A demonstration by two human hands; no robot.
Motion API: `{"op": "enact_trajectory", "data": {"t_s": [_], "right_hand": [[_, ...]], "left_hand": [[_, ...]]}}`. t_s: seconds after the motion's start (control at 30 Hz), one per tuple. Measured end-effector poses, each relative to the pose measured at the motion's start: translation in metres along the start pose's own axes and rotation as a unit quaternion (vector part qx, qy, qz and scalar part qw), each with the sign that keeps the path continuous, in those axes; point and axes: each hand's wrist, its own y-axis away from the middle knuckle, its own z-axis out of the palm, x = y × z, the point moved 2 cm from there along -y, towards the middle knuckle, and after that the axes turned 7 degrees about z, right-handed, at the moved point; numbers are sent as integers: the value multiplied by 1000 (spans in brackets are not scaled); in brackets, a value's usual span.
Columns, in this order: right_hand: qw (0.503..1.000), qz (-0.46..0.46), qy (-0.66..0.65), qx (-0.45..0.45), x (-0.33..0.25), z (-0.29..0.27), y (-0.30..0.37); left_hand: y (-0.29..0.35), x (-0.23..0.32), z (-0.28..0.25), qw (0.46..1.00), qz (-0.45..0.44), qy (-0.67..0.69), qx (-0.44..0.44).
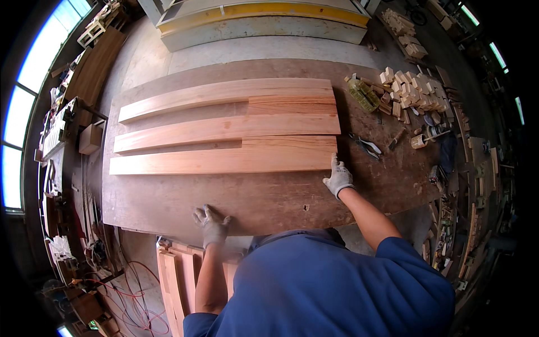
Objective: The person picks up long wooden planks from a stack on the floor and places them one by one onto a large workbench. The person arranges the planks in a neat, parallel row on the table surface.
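Three long pale wooden boards lie side by side on a brown worktable [264, 205]: a far board [224, 93], a middle board [224, 128] and a near board [213, 161]. At their right ends, reddish-grained shorter pieces [292, 105] fill the spaces between them; toward the left, gaps show the tabletop. My right hand [339, 178], in a light work glove, touches the right end of the near board at its corner, fingers stretched along the end and thumb apart. Near the table's front edge is my gloved left hand [212, 226], fingers spread, holding nothing.
On the table's right lie a pile of small wood blocks [418, 92], a yellowish plastic bottle [362, 94], pliers [368, 147] and a small pot [418, 141]. More planks [177, 275] stand below the front edge. Red hoses [135, 292] trail across the left floor.
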Motion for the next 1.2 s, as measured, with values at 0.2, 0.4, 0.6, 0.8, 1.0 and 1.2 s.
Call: {"op": "enact_trajectory", "data": {"t_s": [0.2, 0.4, 0.6, 0.8, 1.0, 1.2], "right_hand": [[1000, -2, -1, -1, 0, 0, 0], [1000, -4, 1, 9, 1, 2, 0], [1000, -8, -2, 11, 2, 4, -2], [1000, -8, -1, 16, 1, 4, -2], [1000, -5, -2, 13, 2, 4, -1], [1000, -8, -2, 12, 1, 3, -1]], "left_hand": [[-1, -1, 1, 1000, -3, -3, -3], [-2, -1, 2, 1000, 1, -3, -5], [-3, -2, 3, 1000, -1, -5, -2], [-12, -23, 25, 998, 16, -51, 31], [-4, -4, 4, 1000, -4, -14, -7], [-4, -6, 5, 1000, -4, -14, -4]]}}
